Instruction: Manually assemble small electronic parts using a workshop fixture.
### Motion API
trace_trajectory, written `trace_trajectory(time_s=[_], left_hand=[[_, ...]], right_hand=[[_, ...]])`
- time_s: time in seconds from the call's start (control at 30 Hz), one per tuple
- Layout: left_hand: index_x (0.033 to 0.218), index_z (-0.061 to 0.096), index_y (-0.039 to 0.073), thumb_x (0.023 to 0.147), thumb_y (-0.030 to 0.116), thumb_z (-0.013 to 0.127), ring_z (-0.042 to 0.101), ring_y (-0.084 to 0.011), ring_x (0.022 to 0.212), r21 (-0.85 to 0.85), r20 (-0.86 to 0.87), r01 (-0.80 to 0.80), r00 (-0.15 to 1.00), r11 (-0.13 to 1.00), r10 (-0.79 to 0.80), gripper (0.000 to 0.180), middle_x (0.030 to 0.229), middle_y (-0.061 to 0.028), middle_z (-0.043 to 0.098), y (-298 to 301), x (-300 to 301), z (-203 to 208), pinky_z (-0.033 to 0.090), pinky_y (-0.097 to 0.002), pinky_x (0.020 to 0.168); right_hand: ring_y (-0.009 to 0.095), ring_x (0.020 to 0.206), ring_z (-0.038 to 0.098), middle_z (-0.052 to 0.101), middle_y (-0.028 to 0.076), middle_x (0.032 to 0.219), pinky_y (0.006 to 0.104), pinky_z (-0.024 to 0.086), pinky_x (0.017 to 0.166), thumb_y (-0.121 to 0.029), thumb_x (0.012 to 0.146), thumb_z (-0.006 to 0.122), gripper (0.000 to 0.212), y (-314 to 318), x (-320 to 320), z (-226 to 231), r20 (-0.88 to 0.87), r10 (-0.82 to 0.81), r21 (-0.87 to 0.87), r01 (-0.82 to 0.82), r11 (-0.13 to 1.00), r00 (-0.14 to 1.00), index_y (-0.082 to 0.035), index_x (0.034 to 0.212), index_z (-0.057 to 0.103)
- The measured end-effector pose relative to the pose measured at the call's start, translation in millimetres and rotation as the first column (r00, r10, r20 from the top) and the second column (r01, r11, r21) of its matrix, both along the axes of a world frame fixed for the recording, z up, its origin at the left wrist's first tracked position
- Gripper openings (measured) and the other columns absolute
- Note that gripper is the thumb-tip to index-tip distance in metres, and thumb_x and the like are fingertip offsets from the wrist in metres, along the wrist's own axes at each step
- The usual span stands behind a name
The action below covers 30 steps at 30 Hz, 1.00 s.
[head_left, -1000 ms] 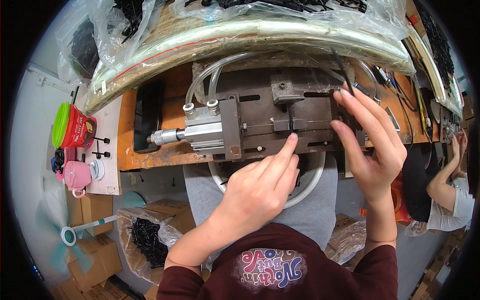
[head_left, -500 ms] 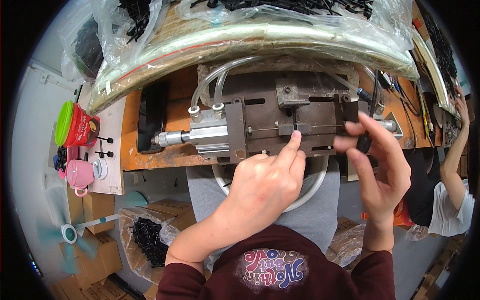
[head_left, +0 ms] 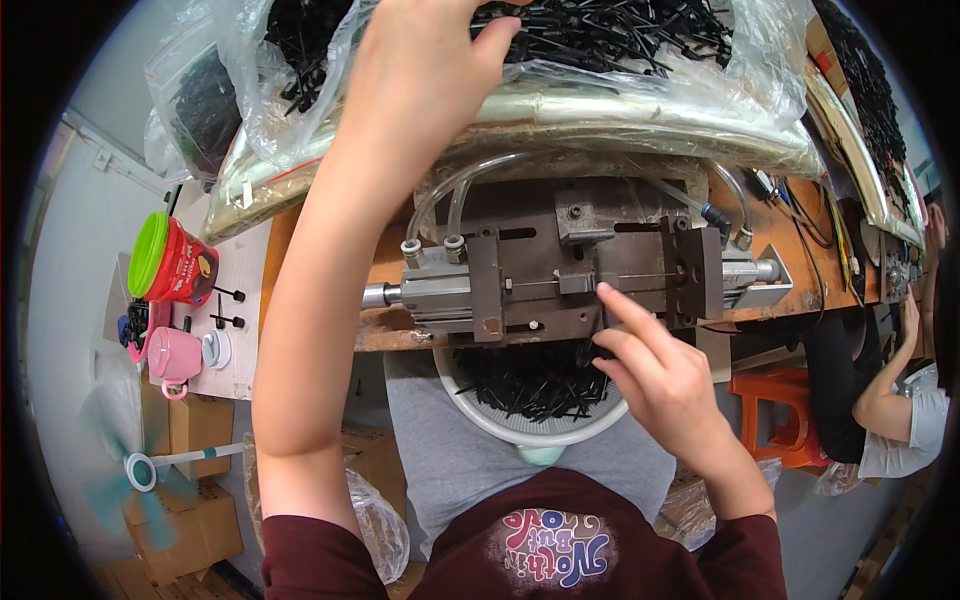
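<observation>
At the top of the view my left hand (head_left: 430, 65) reaches over the heap of small black plastic parts (head_left: 610, 38). Its thumb sticks out, while the other fingers run past the upper edge and mostly cannot be seen. My right hand (head_left: 655, 375) has its index finger stretched to the small dark block (head_left: 577, 284) in the middle of the metal clamping fixture (head_left: 640, 300). Its other fingers are loosely bent and apart, close to a dark piece below the block that I cannot make out clearly. Beneath the fixture, a white basket (head_left: 560, 437) on my lap holds several black parts.
Pneumatic cylinders (head_left: 440, 290) and clear hoses (head_left: 458, 200) flank the fixture. Red tub (head_left: 185, 262) and pink cup (head_left: 173, 357) stand left. A fan (head_left: 141, 472) is low left. Another person's arm (head_left: 890, 385) and an orange stool (head_left: 770, 410) are right.
My left hand has left the fixture and moved up to the heap. My right hand has come left and down to the block. The basket's contents now show, and the left forearm covers the phone.
</observation>
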State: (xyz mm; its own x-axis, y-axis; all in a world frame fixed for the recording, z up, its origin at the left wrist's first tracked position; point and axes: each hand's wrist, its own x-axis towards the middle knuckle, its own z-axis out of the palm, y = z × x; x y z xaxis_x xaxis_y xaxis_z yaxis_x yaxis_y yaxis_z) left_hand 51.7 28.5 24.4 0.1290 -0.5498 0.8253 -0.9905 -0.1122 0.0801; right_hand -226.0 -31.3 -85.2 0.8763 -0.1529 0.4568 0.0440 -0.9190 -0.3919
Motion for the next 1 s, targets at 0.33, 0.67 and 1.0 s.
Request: trace_trajectory(time_s=[0.33, 0.67, 1.0], left_hand=[[0.108, 0.072, 0.0, 0.082, 0.007, 0.067, 0.071, -0.0329, 0.095, 0.295, -0.304, 0.169, 0.95, 0.94, -0.075, 0.027, 0.101, -0.0233, 0.072, -14, -4, 17, 0.055, -0.04, 0.085], [0.101, 0.074, 0.0, 0.077, 0.002, 0.081, 0.068, -0.0134, 0.087, 0.089, -0.588, 0.307, 0.784, 0.948, -0.199, 0.026, 0.111, -0.0101, 0.066, 69, -77, -13, 0.061, -0.0257, 0.071], [0.1, 0.07, -0.002, 0.075, 0.001, 0.079, 0.071, -0.0265, 0.091, 0.215, -0.504, 0.222, 0.859, 0.951, -0.087, 0.027, 0.133, -0.0198, 0.061, 87, -155, -79, 0.059, -0.0331, 0.075]], right_hand=[[0.022, 0.065, 0.069, 0.065, 0.016, 0.129, 0.0304, 0.055, 0.059, -0.009, 0.074, 0.08, 0.028, -1, 8, 0, -0.09, -0.026, -0.145, 0.013, 0.989, 0.996, -0.003, 0.097, 0.067], [0.023, 0.061, 0.065, 0.071, 0.01, 0.093, 0.0324, 0.051, 0.057, -0.016, 0.082, 0.075, 0.02, -41, 56, 77, 0.224, -0.039, 0.005, 0.039, 0.999, 0.974, -0.006, 0.098, 0.069], [0.039, 0.11, 0.064, 0.067, 0.025, 0.115, 0.0439, 0.054, 0.091, -0.008, 0.075, 0.068, 0.048, -76, 218, 145, -0.297, -0.093, -0.328, -0.01, 0.944, 0.95, 0.004, 0.121, 0.061]])
